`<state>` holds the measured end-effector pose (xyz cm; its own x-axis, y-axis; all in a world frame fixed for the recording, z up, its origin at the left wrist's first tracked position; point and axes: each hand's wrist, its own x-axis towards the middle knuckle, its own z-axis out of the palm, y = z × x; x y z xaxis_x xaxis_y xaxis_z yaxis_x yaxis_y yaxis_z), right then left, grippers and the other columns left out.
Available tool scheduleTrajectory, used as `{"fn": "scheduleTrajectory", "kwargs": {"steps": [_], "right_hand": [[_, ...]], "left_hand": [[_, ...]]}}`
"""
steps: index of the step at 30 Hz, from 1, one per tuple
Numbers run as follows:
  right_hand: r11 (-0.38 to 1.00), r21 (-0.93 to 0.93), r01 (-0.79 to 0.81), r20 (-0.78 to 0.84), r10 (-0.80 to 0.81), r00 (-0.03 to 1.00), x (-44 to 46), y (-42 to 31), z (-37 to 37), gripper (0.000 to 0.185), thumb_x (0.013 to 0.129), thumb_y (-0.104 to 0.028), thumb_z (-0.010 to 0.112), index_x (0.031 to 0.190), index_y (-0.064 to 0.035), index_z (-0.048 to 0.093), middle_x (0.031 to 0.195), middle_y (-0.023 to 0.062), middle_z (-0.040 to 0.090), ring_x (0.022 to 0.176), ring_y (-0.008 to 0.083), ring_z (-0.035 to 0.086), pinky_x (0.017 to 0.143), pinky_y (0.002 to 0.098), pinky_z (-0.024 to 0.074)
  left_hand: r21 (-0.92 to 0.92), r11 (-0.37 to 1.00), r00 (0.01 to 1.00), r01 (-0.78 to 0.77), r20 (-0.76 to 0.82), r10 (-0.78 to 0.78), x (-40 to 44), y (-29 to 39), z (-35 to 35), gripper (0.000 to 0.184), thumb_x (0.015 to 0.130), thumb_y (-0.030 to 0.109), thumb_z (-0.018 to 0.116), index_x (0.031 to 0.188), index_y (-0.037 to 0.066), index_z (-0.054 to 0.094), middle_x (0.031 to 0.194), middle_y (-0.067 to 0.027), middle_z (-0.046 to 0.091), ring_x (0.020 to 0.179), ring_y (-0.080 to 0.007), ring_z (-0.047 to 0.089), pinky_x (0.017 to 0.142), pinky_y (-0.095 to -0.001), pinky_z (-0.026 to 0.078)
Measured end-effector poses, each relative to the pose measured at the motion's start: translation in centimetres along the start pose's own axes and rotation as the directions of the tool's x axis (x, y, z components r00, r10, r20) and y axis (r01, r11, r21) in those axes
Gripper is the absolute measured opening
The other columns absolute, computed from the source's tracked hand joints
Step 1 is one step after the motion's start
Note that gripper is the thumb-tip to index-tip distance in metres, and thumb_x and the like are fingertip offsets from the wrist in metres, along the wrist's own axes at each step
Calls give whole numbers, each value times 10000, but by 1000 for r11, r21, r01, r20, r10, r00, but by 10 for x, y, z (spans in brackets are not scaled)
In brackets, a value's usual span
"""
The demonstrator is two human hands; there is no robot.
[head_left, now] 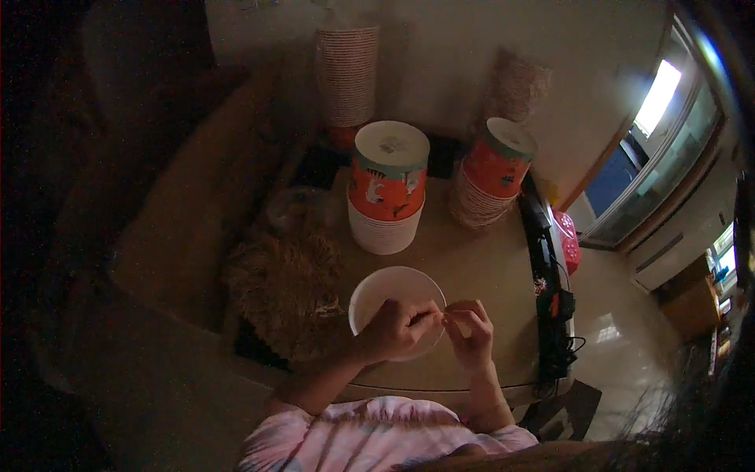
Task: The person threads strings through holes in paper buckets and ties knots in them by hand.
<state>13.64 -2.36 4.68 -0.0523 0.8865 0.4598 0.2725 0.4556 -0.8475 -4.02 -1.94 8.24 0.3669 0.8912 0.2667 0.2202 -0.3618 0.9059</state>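
Fingers [421, 319] of both hands pinched close at the white tub

My left hand [390, 330] is curled into a loose fist over the tub's [363, 293] round mouth, thumb and forefinger closed together. My right hand [472, 334] meets it just beside the rim, its thumb and forefinger also drawn into a pinch, nearly tip to tip with the left. What sits between them, if anything, is too small and dim for me to tell.

The tub, smooth and pale inside, stands mouth up on the smooth tan table [480, 271], near its front edge. By my left forearm lies a shaggy brown heap [283, 287] of coarse, tangled strands. Beyond the tub rises a stack of nested tubs [388, 189], ridged white rims below, orange printed wall above, a flat round end on top. A similar stack [499, 161] leans farther right, and a tall ribbed column [347, 75] stands behind. Thin cables [568, 315] lie along the table's right side. Soft pink patterned cloth [385, 421] covers my upper arms.
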Motion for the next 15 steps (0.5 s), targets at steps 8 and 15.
{"fn": "scheduleTrajectory", "kwargs": {"steps": [8,15], "right_hand": [[987,-162,18,-43,-25,999,-21,45,-18,204,650,72,684,807,-29,600,918,88,582,824,225,567,726,292,461],[990,-119,-74,85,84,993,6,-7,-29,241,682,49,664,903,-29,610,949,83,601,909,189,566,777,296,450]], "left_hand": [[-328,920,961,212,-103,-258,-4,6,-20,136,868,103,508,802,21,594,702,-20,580,648,-100,536,601,-269,436],[-181,984,997,-2,79,16,11,9,-5,111,867,91,511,862,11,588,727,-55,572,661,-102,536,606,-263,431]]}}
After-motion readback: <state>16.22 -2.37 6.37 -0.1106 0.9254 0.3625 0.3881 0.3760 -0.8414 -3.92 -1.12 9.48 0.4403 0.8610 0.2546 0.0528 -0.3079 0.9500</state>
